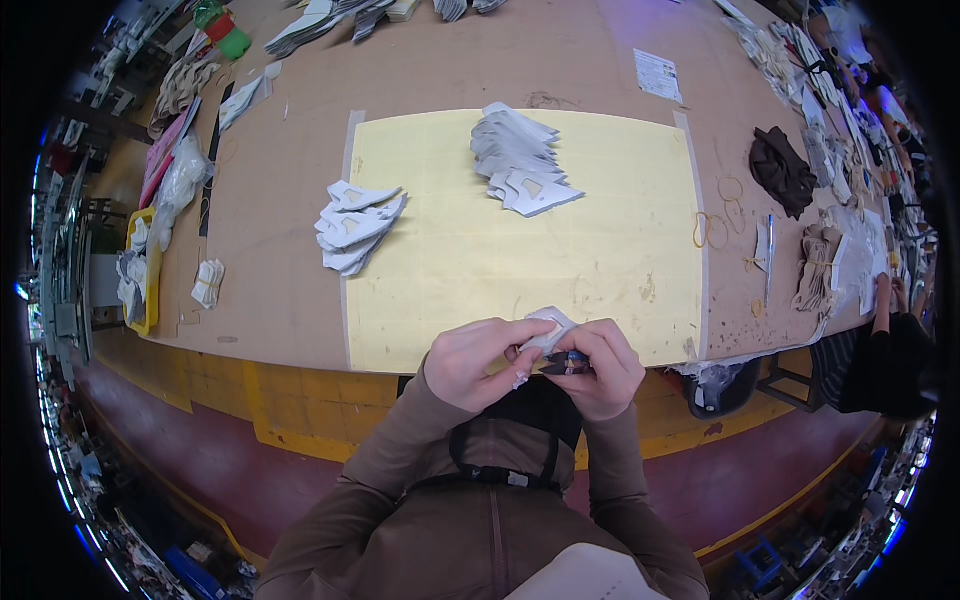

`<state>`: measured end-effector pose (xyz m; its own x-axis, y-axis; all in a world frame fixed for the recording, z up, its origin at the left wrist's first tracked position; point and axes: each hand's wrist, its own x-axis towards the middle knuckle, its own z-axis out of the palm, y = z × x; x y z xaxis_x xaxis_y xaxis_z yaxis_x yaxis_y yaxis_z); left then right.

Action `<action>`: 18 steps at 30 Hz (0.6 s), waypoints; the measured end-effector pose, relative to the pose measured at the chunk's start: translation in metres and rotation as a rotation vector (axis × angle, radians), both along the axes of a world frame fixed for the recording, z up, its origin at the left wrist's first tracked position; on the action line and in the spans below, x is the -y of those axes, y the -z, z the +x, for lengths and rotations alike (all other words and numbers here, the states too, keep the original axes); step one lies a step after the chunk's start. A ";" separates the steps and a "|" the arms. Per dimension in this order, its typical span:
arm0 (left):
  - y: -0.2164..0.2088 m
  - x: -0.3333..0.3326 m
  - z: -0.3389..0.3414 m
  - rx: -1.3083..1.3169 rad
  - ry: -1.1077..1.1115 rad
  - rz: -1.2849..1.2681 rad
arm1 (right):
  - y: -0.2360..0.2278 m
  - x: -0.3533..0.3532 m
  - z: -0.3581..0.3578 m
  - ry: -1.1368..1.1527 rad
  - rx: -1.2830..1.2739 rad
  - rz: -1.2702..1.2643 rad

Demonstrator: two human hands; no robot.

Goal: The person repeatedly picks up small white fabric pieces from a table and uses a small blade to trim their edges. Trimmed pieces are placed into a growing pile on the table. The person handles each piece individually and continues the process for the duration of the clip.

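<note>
Close to the table's near edge, my left hand [468,360] pinches a small white cut piece [548,326] that has an opening in it. My right hand [608,368] holds small dark thread snips [567,363], and its fingers also reach the piece's right side. The snips lie just below the piece; their blades are partly hidden by my fingers. Ahead to the left is a fanned pile of similar white pieces [360,230]. A longer overlapping stack of white pieces [515,155] lies farther off, near the middle of the yellow sheet [450,285].
The sheet is taped onto a brown-covered table [270,200]. A yellow bin [150,275] and a small banded bundle [208,284] are at left. Rubber bands [711,231], a pen [770,260] and dark cloth [782,172] lie right. Another person's hand [882,295] shows at far right.
</note>
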<state>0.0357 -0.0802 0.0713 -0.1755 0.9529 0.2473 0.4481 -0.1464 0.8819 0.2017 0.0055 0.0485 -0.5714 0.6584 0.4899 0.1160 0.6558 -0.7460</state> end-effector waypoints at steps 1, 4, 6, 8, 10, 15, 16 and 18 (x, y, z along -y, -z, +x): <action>0.000 -0.001 0.001 -0.004 -0.018 -0.006 | 0.000 -0.001 0.000 -0.003 -0.001 0.000; -0.002 -0.002 0.001 0.048 -0.067 -0.032 | 0.000 0.002 0.002 0.009 -0.016 -0.006; 0.002 -0.002 0.000 0.066 -0.085 -0.013 | 0.000 0.004 0.004 0.045 -0.027 -0.016; 0.003 -0.001 -0.002 0.077 -0.105 -0.019 | -0.001 0.007 0.004 0.098 -0.034 -0.030; 0.000 0.000 -0.007 0.073 -0.135 -0.046 | -0.007 0.007 0.001 0.136 -0.037 -0.070; 0.013 0.008 -0.066 0.318 -0.501 -0.031 | -0.007 0.007 0.003 0.185 -0.104 -0.134; 0.016 0.011 -0.087 0.303 -0.555 -0.029 | -0.007 0.006 0.005 0.189 -0.109 -0.145; 0.013 0.017 -0.115 0.251 -0.667 -0.095 | -0.006 0.003 0.008 0.208 -0.101 -0.159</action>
<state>-0.0793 -0.0977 0.0582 -0.7683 0.6386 0.0441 0.1973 0.1706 0.9654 0.2096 0.0023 0.0546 -0.3698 0.8294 0.4188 0.1556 0.4996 -0.8521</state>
